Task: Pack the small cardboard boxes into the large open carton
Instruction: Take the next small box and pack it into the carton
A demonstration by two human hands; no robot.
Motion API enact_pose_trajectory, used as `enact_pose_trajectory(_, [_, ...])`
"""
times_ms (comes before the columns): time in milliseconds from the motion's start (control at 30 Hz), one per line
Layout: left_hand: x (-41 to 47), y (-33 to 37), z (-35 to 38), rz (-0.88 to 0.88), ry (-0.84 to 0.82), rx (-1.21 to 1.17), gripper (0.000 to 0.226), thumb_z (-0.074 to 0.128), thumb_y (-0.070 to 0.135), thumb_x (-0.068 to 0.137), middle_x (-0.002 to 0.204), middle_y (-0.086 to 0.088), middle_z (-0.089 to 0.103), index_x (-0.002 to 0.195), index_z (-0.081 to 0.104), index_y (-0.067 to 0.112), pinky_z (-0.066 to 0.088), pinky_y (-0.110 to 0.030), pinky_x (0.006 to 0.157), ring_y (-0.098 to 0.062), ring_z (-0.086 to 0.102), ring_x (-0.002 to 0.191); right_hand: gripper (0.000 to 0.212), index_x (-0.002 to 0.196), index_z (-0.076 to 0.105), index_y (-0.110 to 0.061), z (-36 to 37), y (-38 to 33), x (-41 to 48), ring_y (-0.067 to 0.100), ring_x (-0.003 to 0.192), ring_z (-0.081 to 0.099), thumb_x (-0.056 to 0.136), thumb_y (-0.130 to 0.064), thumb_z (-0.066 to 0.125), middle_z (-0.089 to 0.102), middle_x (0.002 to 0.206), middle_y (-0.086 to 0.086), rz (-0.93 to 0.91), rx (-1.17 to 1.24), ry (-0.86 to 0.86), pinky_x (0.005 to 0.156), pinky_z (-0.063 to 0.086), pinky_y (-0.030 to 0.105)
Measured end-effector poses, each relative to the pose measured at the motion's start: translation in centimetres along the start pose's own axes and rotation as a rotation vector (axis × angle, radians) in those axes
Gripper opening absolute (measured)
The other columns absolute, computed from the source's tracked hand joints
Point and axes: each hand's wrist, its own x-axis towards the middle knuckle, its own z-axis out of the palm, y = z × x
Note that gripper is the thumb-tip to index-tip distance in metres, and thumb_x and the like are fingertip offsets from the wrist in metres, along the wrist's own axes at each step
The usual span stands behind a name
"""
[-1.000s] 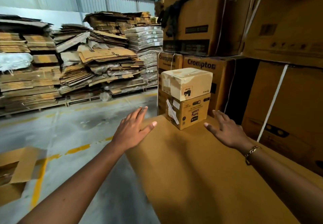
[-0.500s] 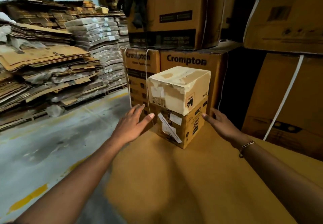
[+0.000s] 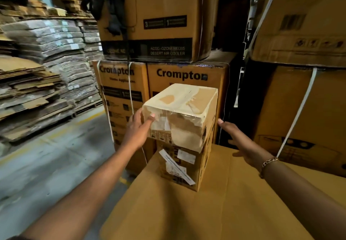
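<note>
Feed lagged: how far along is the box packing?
Nothing looks packed: the pale top box sits on the brown lower box, both on a flat cardboard surface. In hand: left hand touches the top box's left side; right hand is open beside it, apart. Left: both boxes into the carton, not in view.

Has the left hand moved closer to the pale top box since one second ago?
Yes. The left hand went forward to the pale top box; its thumb now lies on the box's near-left corner, where a gap showed before.
</note>
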Motion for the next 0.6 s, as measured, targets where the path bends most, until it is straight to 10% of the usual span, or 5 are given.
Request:
enact_pose_trajectory(300, [8.4,-0.5,-1.0,-0.176,-0.176,-0.374,0.064,0.039,0.075,0.091,0.138,0.005,0.053,0.137,0.052,0.032,0.033,-0.046,0.104,-0.021,0.043,0.133,0.087,0.158,0.025,-0.037,4.3,-2.0,5.0,0.041,0.152,0.019,0.085,-0.079,0.047,0.018,0.168,0.006,0.140,0.229,0.097,0.115,0.013,0.075])
enact_pose_trajectory(433, [11.5,-2.4,-0.7,-0.367,-0.371,-0.439,0.111,0.054,0.096,0.058,0.158,-0.007,0.037,0.149,0.040,0.035,0.020,-0.070,0.111,-0.037,0.030,0.144,0.090,0.156,0.031,-0.038,6.4,-2.3,6.0,0.042,0.151,0.021,0.080,-0.084,0.047,0.024,0.166,0.008,0.174,0.291,0.148,0.114,0.010,0.076])
enact_pose_trajectory(600, [12.2,-3.2,-0.2,-0.447,-0.566,-0.523,0.065,0.044,0.079,0.080,0.131,-0.012,0.060,0.124,0.061,0.035,0.030,-0.069,0.100,-0.041,0.052,0.118,0.102,0.140,0.053,-0.030,8.6,-2.0,6.5,0.038,0.126,0.051,0.063,-0.097,0.052,0.054,0.144,0.007,0.262,0.358,0.180,0.098,0.038,0.073])
